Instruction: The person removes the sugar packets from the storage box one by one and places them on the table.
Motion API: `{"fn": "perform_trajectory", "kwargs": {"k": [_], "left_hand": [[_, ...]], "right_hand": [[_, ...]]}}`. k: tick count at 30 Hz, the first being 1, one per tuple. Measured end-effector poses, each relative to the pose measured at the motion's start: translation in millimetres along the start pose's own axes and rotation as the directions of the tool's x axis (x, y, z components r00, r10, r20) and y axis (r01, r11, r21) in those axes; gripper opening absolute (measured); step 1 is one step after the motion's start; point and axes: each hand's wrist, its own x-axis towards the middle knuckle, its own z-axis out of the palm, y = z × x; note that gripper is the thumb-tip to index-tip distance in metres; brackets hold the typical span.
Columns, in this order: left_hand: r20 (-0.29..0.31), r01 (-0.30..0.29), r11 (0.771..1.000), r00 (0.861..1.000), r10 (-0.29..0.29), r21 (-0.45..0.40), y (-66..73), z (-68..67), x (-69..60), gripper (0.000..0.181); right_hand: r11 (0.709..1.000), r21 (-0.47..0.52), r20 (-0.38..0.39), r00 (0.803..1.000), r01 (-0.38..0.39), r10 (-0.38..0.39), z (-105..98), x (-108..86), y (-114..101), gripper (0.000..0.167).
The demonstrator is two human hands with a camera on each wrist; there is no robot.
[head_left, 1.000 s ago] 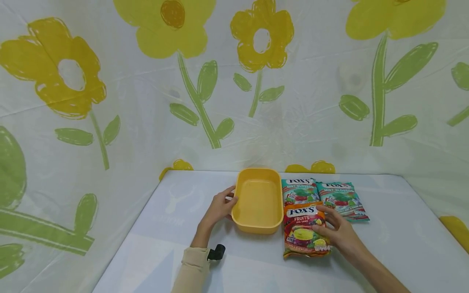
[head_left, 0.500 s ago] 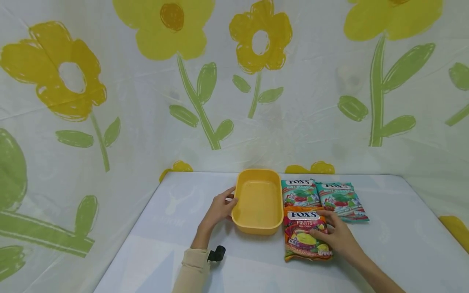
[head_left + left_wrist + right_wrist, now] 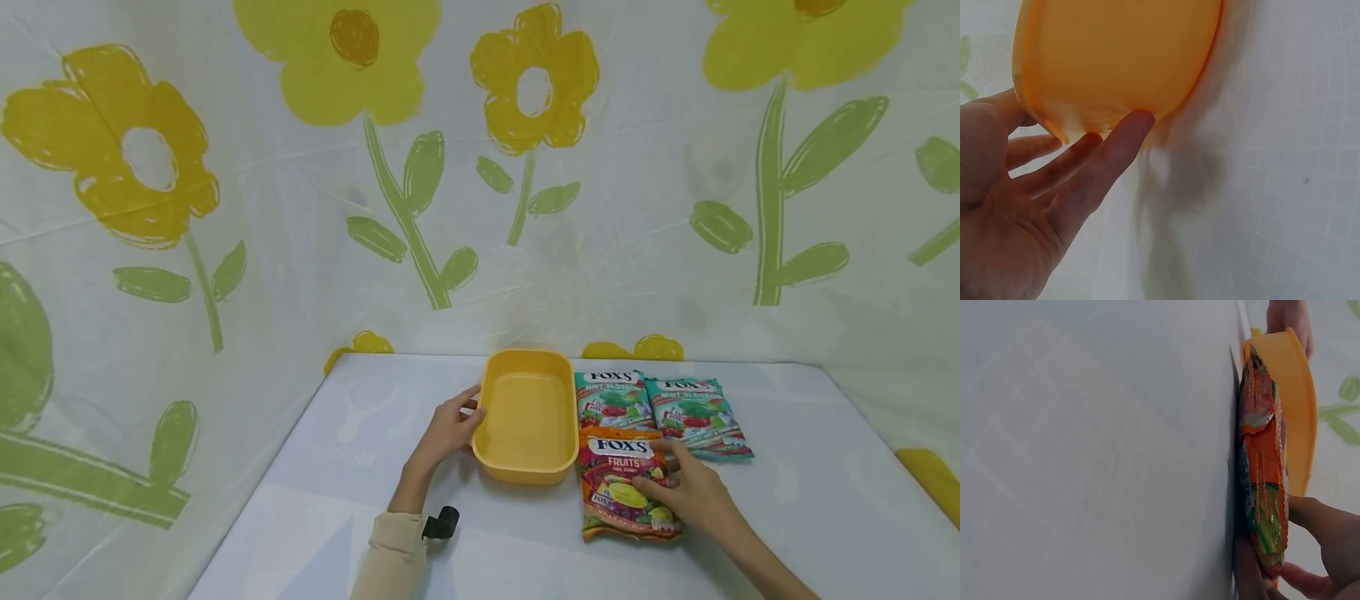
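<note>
In the head view, my left hand [image 3: 452, 427] holds the left side of a yellow plastic container [image 3: 527, 477]. In the left wrist view, one finger reaches the container's [image 3: 1116, 56] rim and another digit presses its outer wall. My right hand [image 3: 696, 490] grips a red and orange bag of Fox's Fruits candy [image 3: 618, 508] by its right edge. The right wrist view has the thumb on one face of the candy bag [image 3: 1263, 469] and fingers at its other face. The bag lies in front of two green Fox's Mint Blossom bags, right of the container.
One mint candy bag [image 3: 611, 404] stands against the container's right side, the other mint bag [image 3: 701, 421] beside it. Behind the white table [image 3: 315, 533] hangs a flower-printed sheet [image 3: 630, 283]. A small black device [image 3: 441, 523] sits at the left wrist.
My right hand has drawn the fruit candy bag slightly toward the near edge, uncovering more of the mint bag behind it. The left hand and container stay in place.
</note>
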Motion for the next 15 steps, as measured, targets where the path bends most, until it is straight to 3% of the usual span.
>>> {"fn": "perform_trajectory", "kwargs": {"k": [6,15], "left_hand": [[0.002,0.012,1.000,1.000,-0.012,0.012,0.7,0.6,0.8,0.053],[-0.007,0.037,0.999,0.999,-0.037,0.014,0.8,1.4,1.5,0.052]], "right_hand": [[0.998,-0.011,0.016,0.998,-0.054,0.054,0.2,-1.0,1.3,0.080],[0.998,-0.021,0.013,0.998,-0.061,0.061,0.1,-0.8,1.9,0.081]]}}
